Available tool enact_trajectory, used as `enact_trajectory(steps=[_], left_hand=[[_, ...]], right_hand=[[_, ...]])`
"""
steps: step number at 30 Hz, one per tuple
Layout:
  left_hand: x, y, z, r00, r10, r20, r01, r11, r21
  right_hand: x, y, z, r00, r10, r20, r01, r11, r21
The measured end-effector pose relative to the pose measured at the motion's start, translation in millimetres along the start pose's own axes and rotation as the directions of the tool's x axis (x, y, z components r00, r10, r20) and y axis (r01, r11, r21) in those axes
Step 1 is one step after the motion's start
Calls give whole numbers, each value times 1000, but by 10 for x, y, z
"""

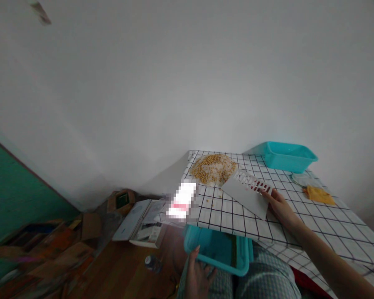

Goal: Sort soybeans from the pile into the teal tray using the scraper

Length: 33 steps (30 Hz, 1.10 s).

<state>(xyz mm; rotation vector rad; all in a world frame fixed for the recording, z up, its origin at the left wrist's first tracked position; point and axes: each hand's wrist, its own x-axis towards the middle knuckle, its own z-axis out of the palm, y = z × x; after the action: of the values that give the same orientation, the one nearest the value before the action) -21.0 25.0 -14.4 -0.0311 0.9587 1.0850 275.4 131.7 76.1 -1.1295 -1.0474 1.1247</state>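
Observation:
My right hand (280, 207) is closed on the edge of a white slotted dustpan-like scoop (247, 193) that lies tilted on the checked tablecloth (330, 226). Its far edge points toward a pile of yellow grains mixed with white grains (214, 168) at the table's far left corner. A few loose grains lie between the pile and the scoop. My left hand (197, 274) grips the near rim of a teal plastic tray (218, 249) held below the table edge, over my lap.
A second teal tub (288, 155) stands at the back of the table by the wall. A clear bag and a yellow cloth (319, 194) lie at its right. Boxes, books and a small bottle (152, 262) clutter the wooden floor at left.

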Motion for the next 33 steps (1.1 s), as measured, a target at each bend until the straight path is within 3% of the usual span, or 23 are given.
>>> enact_trajectory(steps=[7,20,24,29,33], left_hand=[[-11,77,-46,999,45,-23,-46,999,-6],[-2,51,-47,999,40,-18,-40,999,2],[11,35,-79,998,53,44,-52,999,-10],[-20,40,-54,998,62,22,-62,998,-2],[-25,39,-50,997,75,26,-75,997,0]], right_hand=[[-26,-72,61,1000,25,-9,-25,999,-36],[81,40,102,999,-22,38,25,996,-81],[84,65,133,997,-26,69,30,998,-57],[114,34,157,998,62,18,-63,998,32],[137,16,149,999,38,-30,-37,999,9]])
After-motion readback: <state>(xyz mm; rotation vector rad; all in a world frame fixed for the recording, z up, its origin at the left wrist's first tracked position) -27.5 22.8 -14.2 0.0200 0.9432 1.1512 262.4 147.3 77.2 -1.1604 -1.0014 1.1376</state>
